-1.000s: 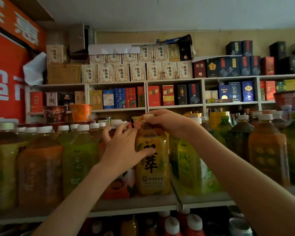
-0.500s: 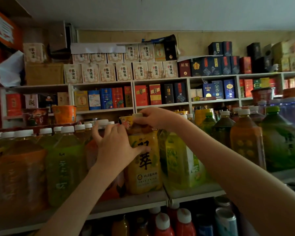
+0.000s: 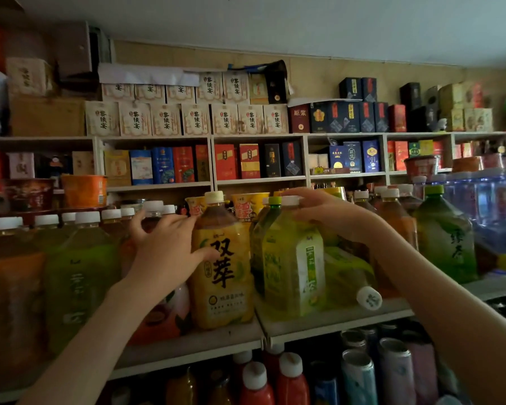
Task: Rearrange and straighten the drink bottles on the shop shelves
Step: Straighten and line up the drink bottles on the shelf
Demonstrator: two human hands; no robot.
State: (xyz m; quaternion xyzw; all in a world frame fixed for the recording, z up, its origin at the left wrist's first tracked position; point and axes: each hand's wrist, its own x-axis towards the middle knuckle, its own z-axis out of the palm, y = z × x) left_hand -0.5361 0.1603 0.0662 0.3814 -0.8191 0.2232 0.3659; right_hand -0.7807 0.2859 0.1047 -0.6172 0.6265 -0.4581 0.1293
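Yellow bottle (image 3: 222, 267): upright at front edge of shelf board (image 3: 187, 344), cream cap on.
Left hand (image 3: 164, 249): just left of yellow bottle, fingers spread, thumb tip touching its label, nothing gripped.
Green bottle (image 3: 289, 270): upright, just right of yellow bottle.
Right hand (image 3: 327, 214): above and right of yellow bottle, fingers curled over top of green bottle, gripping it.
Toppled bottle (image 3: 346, 273): further right of yellow bottle, behind green bottle, lying on side, cap end toward front.

"双萃" on the yellow bottle (image 3: 222, 267), "原浆" on a dark red box (image 3: 299, 118), "绿茶" on a green bottle (image 3: 450, 244)
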